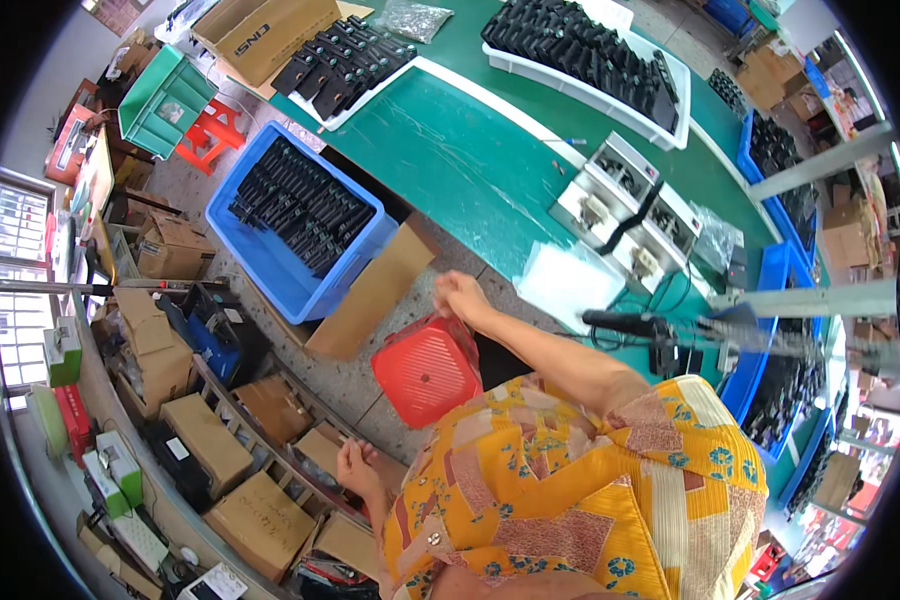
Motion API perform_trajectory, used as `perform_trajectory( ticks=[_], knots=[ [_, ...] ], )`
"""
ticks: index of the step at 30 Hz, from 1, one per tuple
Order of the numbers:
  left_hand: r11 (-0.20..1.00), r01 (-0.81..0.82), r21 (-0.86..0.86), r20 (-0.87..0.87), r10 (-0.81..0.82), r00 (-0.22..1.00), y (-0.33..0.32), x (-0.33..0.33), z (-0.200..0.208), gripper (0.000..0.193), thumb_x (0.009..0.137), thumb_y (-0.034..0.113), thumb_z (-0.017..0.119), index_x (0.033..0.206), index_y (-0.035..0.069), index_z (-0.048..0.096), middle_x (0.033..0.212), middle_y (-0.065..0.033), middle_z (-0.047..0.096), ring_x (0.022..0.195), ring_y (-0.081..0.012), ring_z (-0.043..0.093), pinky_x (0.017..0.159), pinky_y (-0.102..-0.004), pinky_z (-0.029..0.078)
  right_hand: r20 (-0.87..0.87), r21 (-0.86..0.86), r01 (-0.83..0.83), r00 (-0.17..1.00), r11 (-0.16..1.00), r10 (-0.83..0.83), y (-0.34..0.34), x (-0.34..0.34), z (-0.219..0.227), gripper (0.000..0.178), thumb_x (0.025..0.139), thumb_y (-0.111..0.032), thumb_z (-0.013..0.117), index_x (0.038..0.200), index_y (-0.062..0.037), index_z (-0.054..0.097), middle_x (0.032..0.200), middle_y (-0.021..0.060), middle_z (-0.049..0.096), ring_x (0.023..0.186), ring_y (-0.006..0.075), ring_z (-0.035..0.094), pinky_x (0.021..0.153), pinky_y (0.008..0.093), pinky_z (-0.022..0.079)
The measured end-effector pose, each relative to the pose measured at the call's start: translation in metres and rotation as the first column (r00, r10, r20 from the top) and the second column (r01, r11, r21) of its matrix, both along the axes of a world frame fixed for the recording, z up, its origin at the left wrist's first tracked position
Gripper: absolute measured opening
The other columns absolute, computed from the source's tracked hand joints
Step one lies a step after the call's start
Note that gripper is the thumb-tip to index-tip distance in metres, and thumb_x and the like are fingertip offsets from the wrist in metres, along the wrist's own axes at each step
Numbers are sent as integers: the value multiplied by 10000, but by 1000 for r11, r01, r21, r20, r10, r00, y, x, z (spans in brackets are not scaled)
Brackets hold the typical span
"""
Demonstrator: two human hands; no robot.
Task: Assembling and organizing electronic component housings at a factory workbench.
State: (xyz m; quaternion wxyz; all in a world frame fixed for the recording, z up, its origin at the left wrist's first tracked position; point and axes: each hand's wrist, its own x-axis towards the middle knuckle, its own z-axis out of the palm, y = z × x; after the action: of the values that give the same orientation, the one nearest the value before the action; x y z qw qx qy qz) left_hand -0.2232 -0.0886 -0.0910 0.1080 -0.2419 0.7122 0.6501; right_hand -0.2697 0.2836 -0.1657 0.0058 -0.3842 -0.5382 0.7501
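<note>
My right hand point(460, 296) reaches out past the far edge of a red plastic stool point(426, 370). Its fingers are curled in, and I see nothing in them. Whether it touches the stool's edge I cannot tell. Lower and to the left, my left hand point(358, 467) hangs above cardboard boxes, its fingers loosely bent and a little apart, holding nothing visible. Beyond the stool stands a blue plastic bin point(310, 290) filled with rows of black parts point(295, 205). A cardboard sheet point(375, 295) leans along the bin's near side.
A green-topped workbench point(450, 140) runs ahead, bearing a white tray point(500, 62) of black parts, a metal fixture point(625, 200) and a white sheet point(570, 283). Shelving with cardboard boxes point(260, 520) lies on the left. Blue bins point(760, 340) line the right side; a green crate point(165, 100) stands far left.
</note>
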Motion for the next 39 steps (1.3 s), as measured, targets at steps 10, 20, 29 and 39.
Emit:
perform_trajectory(
  ticks=[10,20,29,39],
  knots=[
    [991,-103,85,56,98,994,-89,65,-45,192,971,108,567,1106,-23,604,893,-84,641,706,-150,615,569,-266,509,711,253,-946,325,204,624,-10,321,-38,305,856,-222,523,987,6,677,949,263,684,864,435,679,746,531,552],
    [980,198,1,9,-198,980,-36,26,-54,179,962,109,585,1094,-5,627,897,-86,660,711,-155,633,575,-283,527,647,-436,-591,318,679,693,-38,451,15,319,853,-218,570,1034,19,684,911,194,701,781,371,705,578,564,589],
    [894,448,-4,138,-443,886,23,-6,-67,161,956,101,588,1074,4,637,879,-79,669,700,-151,640,585,-278,532,767,-416,-65,512,907,388,-112,508,40,271,858,-130,564,1084,-24,669,1038,190,676,785,356,711,600,542,614],
    [771,636,34,33,-637,770,165,-38,-37,154,954,87,577,1061,-4,641,893,-82,682,724,-140,653,605,-253,540,459,-871,-137,117,472,881,51,595,104,381,877,-3,625,1251,-76,623,1168,153,670,979,268,677,800,407,575]
  ],
)
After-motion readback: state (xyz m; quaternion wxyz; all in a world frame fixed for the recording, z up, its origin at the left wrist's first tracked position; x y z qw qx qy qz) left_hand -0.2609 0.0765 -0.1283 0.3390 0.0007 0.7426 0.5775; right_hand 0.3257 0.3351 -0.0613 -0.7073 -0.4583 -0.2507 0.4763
